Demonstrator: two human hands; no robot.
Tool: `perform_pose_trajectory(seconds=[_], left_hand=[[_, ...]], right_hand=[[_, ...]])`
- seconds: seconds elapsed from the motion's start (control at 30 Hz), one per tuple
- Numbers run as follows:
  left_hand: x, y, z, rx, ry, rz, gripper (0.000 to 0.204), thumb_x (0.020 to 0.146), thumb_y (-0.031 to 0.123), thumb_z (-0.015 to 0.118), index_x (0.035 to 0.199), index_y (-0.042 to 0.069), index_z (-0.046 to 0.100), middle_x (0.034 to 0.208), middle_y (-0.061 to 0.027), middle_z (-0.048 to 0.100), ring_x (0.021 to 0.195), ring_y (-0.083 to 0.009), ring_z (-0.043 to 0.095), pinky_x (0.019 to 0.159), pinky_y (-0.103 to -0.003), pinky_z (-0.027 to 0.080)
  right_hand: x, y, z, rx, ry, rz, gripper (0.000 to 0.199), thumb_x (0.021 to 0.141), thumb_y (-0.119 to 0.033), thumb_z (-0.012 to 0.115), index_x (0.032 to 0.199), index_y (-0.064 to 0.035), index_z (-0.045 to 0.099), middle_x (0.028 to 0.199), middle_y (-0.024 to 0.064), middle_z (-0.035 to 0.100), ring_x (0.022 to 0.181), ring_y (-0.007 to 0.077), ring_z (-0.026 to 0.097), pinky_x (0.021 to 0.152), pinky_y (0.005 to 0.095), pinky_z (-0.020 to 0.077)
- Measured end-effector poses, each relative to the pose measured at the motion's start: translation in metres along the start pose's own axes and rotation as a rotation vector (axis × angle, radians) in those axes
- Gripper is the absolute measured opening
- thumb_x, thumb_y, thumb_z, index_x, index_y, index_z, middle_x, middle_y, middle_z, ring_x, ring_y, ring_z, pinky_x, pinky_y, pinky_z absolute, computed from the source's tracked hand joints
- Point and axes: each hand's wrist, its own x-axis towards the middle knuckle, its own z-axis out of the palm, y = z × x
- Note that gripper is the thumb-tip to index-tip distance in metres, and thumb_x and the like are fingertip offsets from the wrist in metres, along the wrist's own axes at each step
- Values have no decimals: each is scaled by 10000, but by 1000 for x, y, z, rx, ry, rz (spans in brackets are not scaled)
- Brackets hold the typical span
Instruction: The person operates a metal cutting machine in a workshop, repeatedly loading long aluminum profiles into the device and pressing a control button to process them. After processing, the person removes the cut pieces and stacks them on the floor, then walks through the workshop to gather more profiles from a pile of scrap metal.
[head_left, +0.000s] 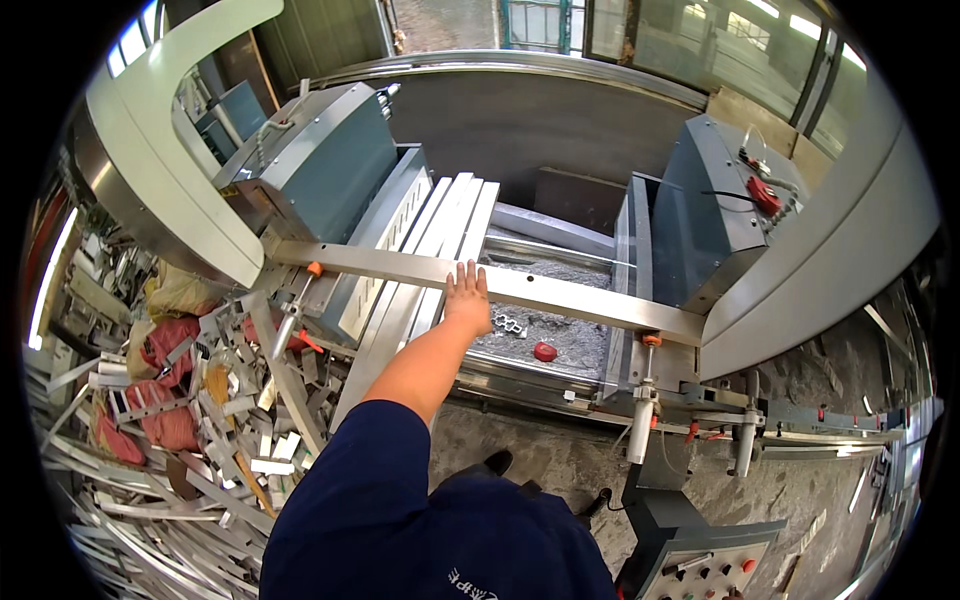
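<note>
Workshop floor (pixel 462 428), strewn with offcuts (pixel 271 467) left of the metal bar (pixel 590 301), surrounds the machine (pixel 325 160) across which we apparently steady that bar, left hand (pixel 468 297) spread flat upon it, right hand (pixel 735 594) barely visible, its state untellable, the next move likely calling for even pressure.

The person's left arm (pixel 425 372) stretches forward, nearly straight; the left grip (pixel 467 296) lies palm down, fingers (pixel 470 273) extended, slightly apart.

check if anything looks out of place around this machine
Yes: a red object lies loose on grey debris, right of the left hand, as if dropped; at far left, metal offcuts sprawl in a jumbled heap.
</note>
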Motion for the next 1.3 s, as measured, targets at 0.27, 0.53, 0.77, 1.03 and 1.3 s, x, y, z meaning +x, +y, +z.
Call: perform_pose_trajectory(seconds=[0.27,0.53,0.77,1.03,1.3], left_hand=[[6,4,9,-24,51,17,1001,797,206,636,1565,-34,40,1647,-239,2,1534,-394,0,1238,-511,31],[1,6,-3,-14,7,11,950,823,167,587,1572,-20,34,1653,-226,-1,1535,-394,-4,1237,-517,32],[3,2,2,-13,8,14,925,829,148,553,1568,-32,26,1651,-232,-8,1534,-400,-12,1237,-520,31],[5,5,4,-15,14,13,909,839,137,539,1568,-32,24,1651,-233,-18,1533,-401,-16,1236,-522,28],[1,5,-2,-7,0,21,920,836,145,555,1568,-34,27,1650,-237,-15,1533,-405,-8,1234,-524,33]], right_hand=[[-13,0,1,-29,-29,-33,556,920,-188,477,1475,-181,447,1386,202,510,1073,352,624,797,540,481],[-21,-3,0,10,-60,-10,630,910,-161,461,1531,-223,370,1480,139,412,1135,345,596,822,545,452],[-23,-7,4,-3,-43,-11,630,911,-159,460,1531,-226,370,1464,139,423,1128,343,598,822,542,455],[-24,-2,5,1,-44,-5,629,912,-157,458,1530,-231,370,1446,140,437,1119,339,601,821,540,457],[-25,-1,5,2,-52,-11,629,913,-154,456,1530,-235,371,1427,140,450,1111,336,603,820,538,460]])
